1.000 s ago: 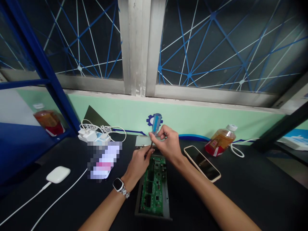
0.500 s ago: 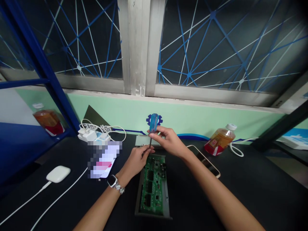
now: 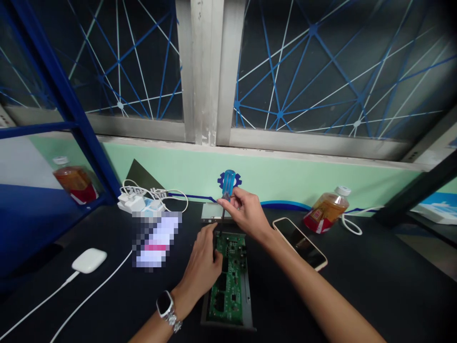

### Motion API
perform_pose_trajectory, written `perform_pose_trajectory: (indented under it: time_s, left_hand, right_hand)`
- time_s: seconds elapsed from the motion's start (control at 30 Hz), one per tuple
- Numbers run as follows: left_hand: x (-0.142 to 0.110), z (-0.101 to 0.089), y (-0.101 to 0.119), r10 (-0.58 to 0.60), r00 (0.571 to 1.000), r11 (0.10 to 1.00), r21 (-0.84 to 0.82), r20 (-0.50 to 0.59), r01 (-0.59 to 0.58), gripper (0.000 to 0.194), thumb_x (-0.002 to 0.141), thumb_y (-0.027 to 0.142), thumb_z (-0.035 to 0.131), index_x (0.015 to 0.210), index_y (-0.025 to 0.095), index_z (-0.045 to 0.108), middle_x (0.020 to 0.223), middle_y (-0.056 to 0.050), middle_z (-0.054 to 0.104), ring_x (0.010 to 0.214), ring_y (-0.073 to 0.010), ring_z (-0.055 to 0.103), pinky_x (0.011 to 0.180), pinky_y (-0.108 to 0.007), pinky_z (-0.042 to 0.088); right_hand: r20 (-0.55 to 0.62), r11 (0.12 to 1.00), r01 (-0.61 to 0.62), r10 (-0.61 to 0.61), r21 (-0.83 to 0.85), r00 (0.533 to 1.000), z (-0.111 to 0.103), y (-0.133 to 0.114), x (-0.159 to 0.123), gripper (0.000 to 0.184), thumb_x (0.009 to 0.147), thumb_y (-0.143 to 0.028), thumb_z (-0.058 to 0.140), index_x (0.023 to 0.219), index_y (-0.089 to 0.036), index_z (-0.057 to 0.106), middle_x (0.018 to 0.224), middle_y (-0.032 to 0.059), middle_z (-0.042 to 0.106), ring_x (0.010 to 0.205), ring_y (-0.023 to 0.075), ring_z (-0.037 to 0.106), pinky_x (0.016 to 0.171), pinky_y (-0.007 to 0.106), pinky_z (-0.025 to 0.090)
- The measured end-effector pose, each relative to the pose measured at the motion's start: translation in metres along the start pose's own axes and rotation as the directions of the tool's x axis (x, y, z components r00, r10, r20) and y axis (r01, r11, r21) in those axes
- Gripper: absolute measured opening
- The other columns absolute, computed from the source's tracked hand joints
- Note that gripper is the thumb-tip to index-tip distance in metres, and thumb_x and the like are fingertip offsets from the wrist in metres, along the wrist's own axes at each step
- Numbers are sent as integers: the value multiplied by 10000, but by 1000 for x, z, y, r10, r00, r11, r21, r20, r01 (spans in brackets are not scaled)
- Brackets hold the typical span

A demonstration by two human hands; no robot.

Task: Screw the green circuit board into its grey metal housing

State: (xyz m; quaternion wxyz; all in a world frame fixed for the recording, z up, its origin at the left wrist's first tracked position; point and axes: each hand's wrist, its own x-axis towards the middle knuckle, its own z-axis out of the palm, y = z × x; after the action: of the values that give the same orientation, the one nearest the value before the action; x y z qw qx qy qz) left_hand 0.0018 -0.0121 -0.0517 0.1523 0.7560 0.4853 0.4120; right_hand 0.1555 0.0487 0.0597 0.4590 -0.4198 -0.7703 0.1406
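A screwdriver with a clear blue handle stands nearly upright, pinched near the base of its handle by my right hand. Its dark shaft runs down to the far left corner of a green circuit board; the tip's exact contact is hard to make out. The board lies in a narrow grey metal case. My left hand grips the case's left side, thumb over the board and fingers along the far left edge. Behind the board sits a flat silver metal piece, partly hidden by my right hand.
Right of the board lie a phone and a tilted drink bottle. To the left are a blurred-out lit phone, a white earbud case on a cable, and a power strip with chargers. A wall closes the back.
My left hand has let go of the screwdriver's shaft and moved down onto the case's left side. The screwdriver has turned more upright and its tip is lower, at the board's far corner.
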Motion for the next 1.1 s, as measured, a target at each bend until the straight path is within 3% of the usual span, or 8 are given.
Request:
perform_pose_trajectory:
  time_s: [0.2, 0.37, 0.43, 0.53, 0.73, 0.93, 1.03, 1.1]
  left_hand:
    - [2, -1, 1, -8, 1000, 1000, 16, -5, 8, 640, 773, 22, 449, 1382, 188, 347, 1319, -129, 467, 1284, -265, 426, 1077, -465, 366]
    - [1, -18, 11, -60, 998, 977, 205, -7, 60, 400, 833, 189, 513, 1228, 166, 454, 1117, -124, 543, 1092, -289, 539, 937, -442, 449]
    - [-1, -25, 14, -121, 992, 943, 318, 45, 101, 241, 862, 293, 516, 1072, 176, 512, 1012, -113, 569, 959, -287, 587, 830, -416, 474]
    - [-5, -31, 16, -224, 961, 883, 452, 165, 128, 167, 879, 361, 498, 881, 196, 520, 857, -90, 604, 792, -274, 624, 689, -364, 453]
    - [-4, -30, 24, -326, 914, 830, 536, 242, 154, 118, 871, 293, 468, 849, 192, 525, 795, -90, 650, 745, -274, 651, 618, -326, 404]
    - [-3, -30, 31, -313, 926, 830, 534, 211, 159, 129, 848, 285, 493, 906, 182, 546, 879, -109, 650, 835, -277, 636, 673, -326, 411]
    - [-3, -28, 29, -291, 936, 843, 515, 197, 154, 112, 841, 275, 503, 900, 189, 543, 884, -99, 642, 845, -269, 630, 683, -317, 401]
    - [-3, -26, 26, -276, 944, 855, 494, 181, 155, 83, 838, 268, 508, 872, 196, 532, 878, -92, 636, 825, -258, 630, 664, -305, 383]
  right_hand:
    - [-25, 989, -61, 65, 133, 998, -1, -11, -1, 290, 882, -442, 591, 746, -215, 473, 638, -15, 563, 580, 135, 537, 586, 264, 414]
    - [-145, 919, -188, 250, 346, 957, -43, -16, -6, 301, 906, -509, 529, 850, -220, 468, 578, -38, 562, 439, 117, 534, 453, 239, 385]
    - [-33, 923, -310, 326, 229, 945, -60, -5, -23, 346, 920, -542, 474, 785, -225, 449, 473, -66, 473, 369, 116, 452, 416, 247, 334]
    - [142, 900, -381, 414, -210, 899, -70, 23, -63, 439, 904, -539, 481, 612, -218, 412, 473, -36, 442, 426, 130, 464, 444, 260, 288]
    - [194, 585, -270, 609, -765, 769, -54, 50, -127, 430, 912, -522, 425, 708, -191, 607, 694, 93, 677, 654, 258, 662, 532, 299, 319]
    - [212, 545, -146, 539, -826, 815, -55, 33, -116, 585, 886, -669, 364, 800, -156, 631, 750, 151, 679, 725, 321, 672, 630, 363, 398]
    - [274, 692, -17, 308, -722, 911, -46, 36, -78, 383, 937, -481, 412, 1015, -157, 601, 938, 149, 663, 897, 300, 628, 748, 375, 398]
    - [375, 822, 34, 222, -569, 900, -30, 46, -48, 232, 904, -322, 493, 1067, -185, 587, 1090, 128, 630, 1046, 289, 560, 839, 382, 367]
